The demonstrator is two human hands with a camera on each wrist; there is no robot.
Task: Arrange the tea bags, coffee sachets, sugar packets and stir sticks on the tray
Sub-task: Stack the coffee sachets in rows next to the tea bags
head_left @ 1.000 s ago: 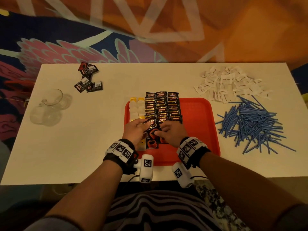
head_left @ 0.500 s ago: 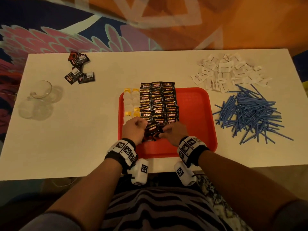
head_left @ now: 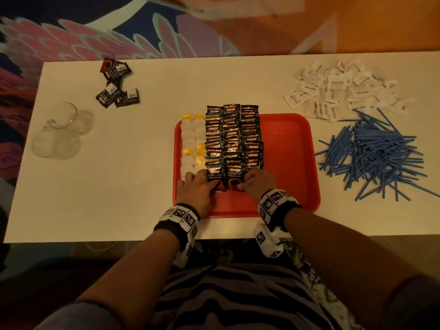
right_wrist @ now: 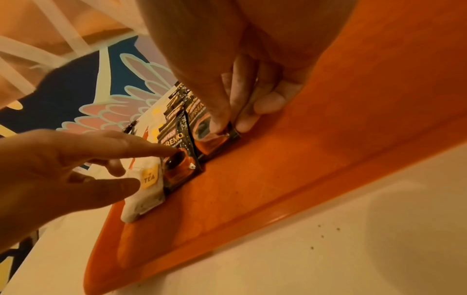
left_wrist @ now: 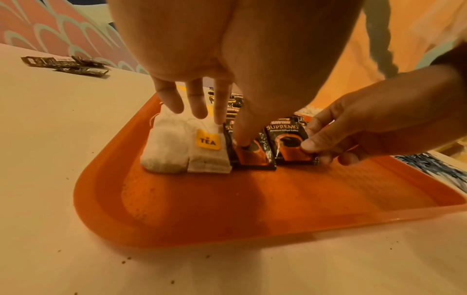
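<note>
Warm, dim amber light is tinting every view. The hands are casting soft shadows. Wide-angle distortion is bending the edges; the backdrop is blurring.

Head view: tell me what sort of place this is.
Probably a room at home set up for sorting hot-drink supplies: a plain white table on a bold patterned rug, a red tray of coffee sachets, and loose stir sticks.
</note>
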